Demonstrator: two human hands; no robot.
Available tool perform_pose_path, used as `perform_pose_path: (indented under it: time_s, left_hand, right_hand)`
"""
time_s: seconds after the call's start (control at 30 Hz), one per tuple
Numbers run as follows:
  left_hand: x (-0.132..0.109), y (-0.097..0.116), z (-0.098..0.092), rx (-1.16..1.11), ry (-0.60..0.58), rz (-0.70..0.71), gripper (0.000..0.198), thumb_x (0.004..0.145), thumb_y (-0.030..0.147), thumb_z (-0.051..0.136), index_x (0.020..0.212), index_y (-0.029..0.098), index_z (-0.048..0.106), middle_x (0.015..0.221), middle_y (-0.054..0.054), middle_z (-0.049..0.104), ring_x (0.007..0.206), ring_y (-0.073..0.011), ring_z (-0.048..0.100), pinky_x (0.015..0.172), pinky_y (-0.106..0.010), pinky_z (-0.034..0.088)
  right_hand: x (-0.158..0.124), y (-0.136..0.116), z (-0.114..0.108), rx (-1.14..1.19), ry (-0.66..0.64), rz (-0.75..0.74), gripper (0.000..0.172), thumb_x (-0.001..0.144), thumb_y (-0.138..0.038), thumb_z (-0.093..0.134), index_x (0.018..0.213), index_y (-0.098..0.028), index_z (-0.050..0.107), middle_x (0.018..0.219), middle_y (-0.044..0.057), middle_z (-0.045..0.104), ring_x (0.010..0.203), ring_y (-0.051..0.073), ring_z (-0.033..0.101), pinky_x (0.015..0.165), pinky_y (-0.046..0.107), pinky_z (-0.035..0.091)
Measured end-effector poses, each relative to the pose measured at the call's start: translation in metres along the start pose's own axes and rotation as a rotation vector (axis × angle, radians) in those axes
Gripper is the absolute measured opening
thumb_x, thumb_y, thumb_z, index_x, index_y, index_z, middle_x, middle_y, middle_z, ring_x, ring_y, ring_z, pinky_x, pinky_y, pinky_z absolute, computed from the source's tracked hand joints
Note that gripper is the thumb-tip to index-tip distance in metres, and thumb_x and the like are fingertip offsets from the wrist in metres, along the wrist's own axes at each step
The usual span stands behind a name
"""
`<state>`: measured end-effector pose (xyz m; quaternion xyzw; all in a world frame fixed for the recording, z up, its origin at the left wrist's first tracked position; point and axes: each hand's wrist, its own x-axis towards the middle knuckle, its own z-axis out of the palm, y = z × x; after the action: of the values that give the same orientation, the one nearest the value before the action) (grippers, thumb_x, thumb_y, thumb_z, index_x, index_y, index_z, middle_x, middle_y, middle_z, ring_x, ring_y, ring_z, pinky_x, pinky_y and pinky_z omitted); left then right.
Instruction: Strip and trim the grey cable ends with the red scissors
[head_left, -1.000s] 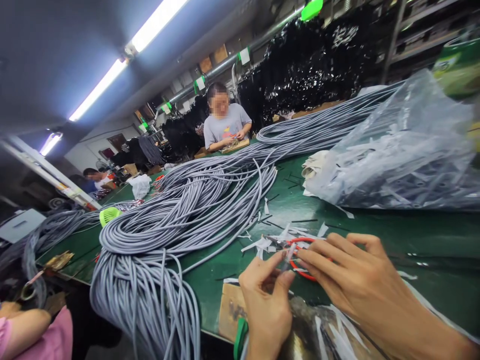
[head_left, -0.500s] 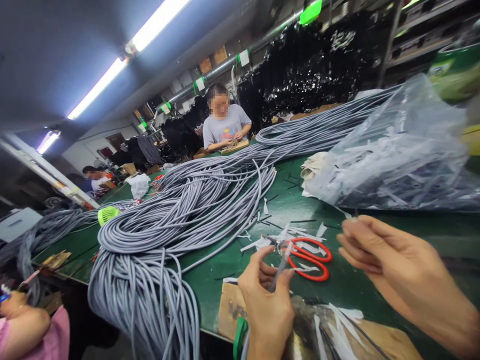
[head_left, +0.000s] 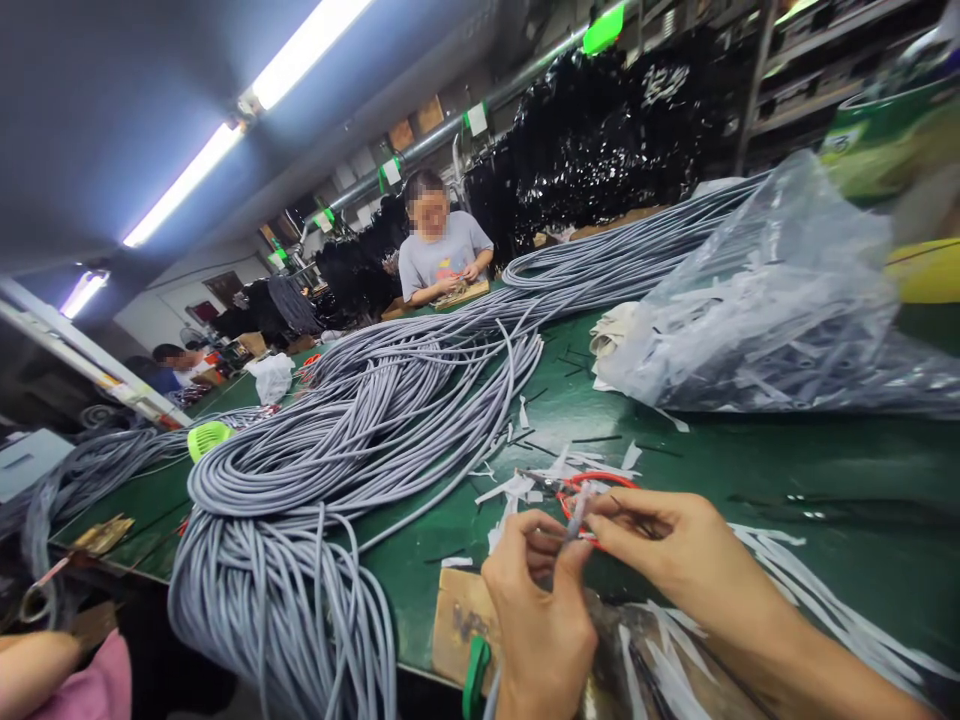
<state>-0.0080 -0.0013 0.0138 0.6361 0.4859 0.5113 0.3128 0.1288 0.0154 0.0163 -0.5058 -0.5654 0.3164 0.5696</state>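
My left hand (head_left: 536,610) pinches the end of a grey cable (head_left: 576,518) between thumb and fingers, its whitish tip pointing up. My right hand (head_left: 660,530) has come up against that end, thumb and fingers closed at the tip; whatever small piece they hold cannot be made out. Red-handled scissors (head_left: 596,480) lie on the table just behind, partly covered by my right hand. White strips (head_left: 517,490) and short black pieces are scattered around the scissors. Below my hands sits a wooden board (head_left: 459,610) with a green clamp (head_left: 476,675) at its edge.
Long coils of grey cable (head_left: 300,450) spread over the green table (head_left: 697,460) and hang off its front edge. A clear plastic bag (head_left: 780,330) of white strips stands at the right. Across the table a co-worker (head_left: 444,250) sits; another person's arm (head_left: 37,655) shows at lower left.
My right hand has moved left from beside the plastic bag to the cable end in my left hand. It now covers part of the scissors. The view has shifted slightly.
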Motion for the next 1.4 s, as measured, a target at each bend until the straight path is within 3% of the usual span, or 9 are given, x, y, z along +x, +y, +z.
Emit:
perform_pose_path:
  time_s: [0.27, 0.4, 0.57, 0.87, 0.93, 1.07, 1.13, 1.27, 1.4]
  left_hand:
    - [0.0, -0.003, -0.008, 0.098, -0.107, 0.233, 0.031, 0.093, 0.019, 0.049, 0.112, 0.025, 0.073, 0.07, -0.004, 0.062, 0.061, -0.0156, 0.056, 0.056, -0.023, 0.042]
    - [0.002, -0.003, -0.005, -0.037, -0.081, 0.083, 0.03, 0.093, 0.037, 0.054, 0.114, 0.024, 0.073, 0.076, -0.006, 0.061, 0.059, -0.0152, 0.051, 0.051, -0.023, 0.04]
    - [0.006, 0.002, -0.002, -0.478, -0.188, -0.201, 0.054, 0.074, 0.064, 0.07, 0.1, 0.017, 0.074, 0.066, 0.003, 0.047, 0.04, -0.0037, 0.03, 0.037, -0.018, 0.027]
    - [0.016, 0.008, -0.004, -0.875, -0.351, -0.275, 0.044, 0.074, 0.056, 0.076, 0.08, 0.017, 0.056, 0.049, 0.011, 0.036, 0.033, 0.0002, 0.023, 0.032, -0.01, 0.019]
    - [0.017, 0.004, -0.002, -0.93, -0.363, -0.297, 0.045, 0.073, 0.055, 0.077, 0.076, 0.018, 0.053, 0.047, 0.01, 0.04, 0.028, 0.0005, 0.024, 0.028, -0.01, 0.017]
    - [0.02, -0.001, -0.001, -0.899, -0.375, -0.403, 0.049, 0.069, 0.058, 0.078, 0.074, 0.017, 0.052, 0.045, 0.011, 0.043, 0.022, 0.0006, 0.025, 0.023, -0.01, 0.02]
    - [0.023, -0.001, -0.001, -0.847, -0.41, -0.485, 0.054, 0.063, 0.062, 0.08, 0.078, 0.017, 0.054, 0.043, 0.011, 0.044, 0.021, -0.0002, 0.025, 0.022, -0.011, 0.021]
    - [0.026, 0.004, -0.002, -0.791, -0.426, -0.583, 0.055, 0.057, 0.059, 0.083, 0.073, 0.018, 0.05, 0.038, 0.01, 0.046, 0.022, -0.0017, 0.026, 0.021, -0.01, 0.016]
    - [0.023, 0.007, -0.004, -0.789, -0.264, -0.567, 0.056, 0.057, 0.059, 0.084, 0.083, 0.018, 0.057, 0.043, 0.009, 0.049, 0.031, -0.0019, 0.031, 0.027, -0.007, 0.017]
  right_hand:
    - [0.0, -0.009, -0.001, 0.062, -0.002, 0.074, 0.023, 0.064, -0.039, 0.062, 0.056, -0.019, 0.07, 0.05, 0.002, 0.063, 0.045, 0.016, 0.056, 0.04, 0.024, 0.044]
    - [-0.001, -0.016, -0.001, 0.057, 0.039, 0.103, 0.023, 0.06, -0.038, 0.061, 0.053, -0.018, 0.071, 0.049, 0.003, 0.062, 0.043, 0.015, 0.053, 0.04, 0.024, 0.042]
    - [0.005, -0.018, 0.005, 0.228, -0.016, 0.196, 0.022, 0.053, -0.039, 0.063, 0.047, -0.018, 0.069, 0.05, 0.003, 0.063, 0.048, 0.016, 0.055, 0.047, 0.025, 0.046]
    - [0.005, -0.008, -0.004, 0.255, 0.197, 0.196, 0.045, 0.059, -0.061, 0.072, 0.071, -0.018, 0.073, 0.066, 0.006, 0.068, 0.06, 0.019, 0.062, 0.052, 0.026, 0.052]
    - [0.002, -0.01, -0.005, 0.259, 0.136, 0.153, 0.051, 0.061, -0.066, 0.069, 0.076, -0.018, 0.075, 0.059, 0.004, 0.065, 0.056, 0.018, 0.06, 0.048, 0.026, 0.051]
    - [-0.005, -0.024, -0.002, 0.226, -0.247, 0.109, 0.05, 0.073, -0.06, 0.062, 0.091, -0.016, 0.077, 0.055, 0.002, 0.061, 0.042, 0.012, 0.048, 0.039, 0.023, 0.043]
    - [-0.006, -0.03, -0.002, 0.247, -0.367, 0.078, 0.045, 0.076, -0.053, 0.061, 0.093, -0.016, 0.077, 0.058, 0.003, 0.064, 0.045, 0.013, 0.052, 0.042, 0.024, 0.047]
    - [-0.004, -0.029, -0.004, 0.198, -0.354, -0.026, 0.033, 0.081, -0.044, 0.057, 0.085, -0.018, 0.077, 0.064, 0.005, 0.067, 0.061, 0.02, 0.064, 0.057, 0.027, 0.054]
    - [-0.003, -0.022, -0.002, 0.006, -0.321, -0.152, 0.027, 0.085, -0.035, 0.053, 0.072, -0.02, 0.072, 0.063, 0.004, 0.067, 0.058, 0.018, 0.062, 0.055, 0.026, 0.053]
